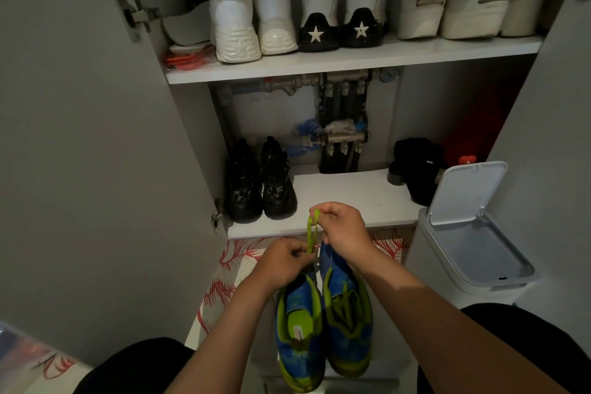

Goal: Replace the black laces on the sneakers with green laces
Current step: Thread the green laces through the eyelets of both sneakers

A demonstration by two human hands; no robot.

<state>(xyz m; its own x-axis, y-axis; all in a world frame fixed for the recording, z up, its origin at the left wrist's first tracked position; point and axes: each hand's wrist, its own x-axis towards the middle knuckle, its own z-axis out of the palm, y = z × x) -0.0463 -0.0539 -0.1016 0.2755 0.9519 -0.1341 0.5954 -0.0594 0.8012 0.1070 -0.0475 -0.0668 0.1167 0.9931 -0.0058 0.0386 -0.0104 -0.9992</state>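
**inspector:** item under work?

**assistant:** green lace (311,230), a loop raised above the far end of the left sneaker (299,339). the right sneaker (350,323) is just beside it, with green lacing across its tongue. both lie by the patterned mat (224,269).

**inspector:** hands?

**assistant:** right hand (343,233) pinches the top of the loop. left hand (283,264) is curled low, pinching the lace where it meets the shoe.

**inspector:** step?

**assistant:** judged as threading the left sneaker. no black lace is visible. the next move calls for drawing the slack through evenly, then feeding an end into the next eyelet. the left hand hides which eyelet.

**inspector:** surroundings?

**assistant:** open bin (473,243) to the right, black shoes (260,182) on the lower shelf.
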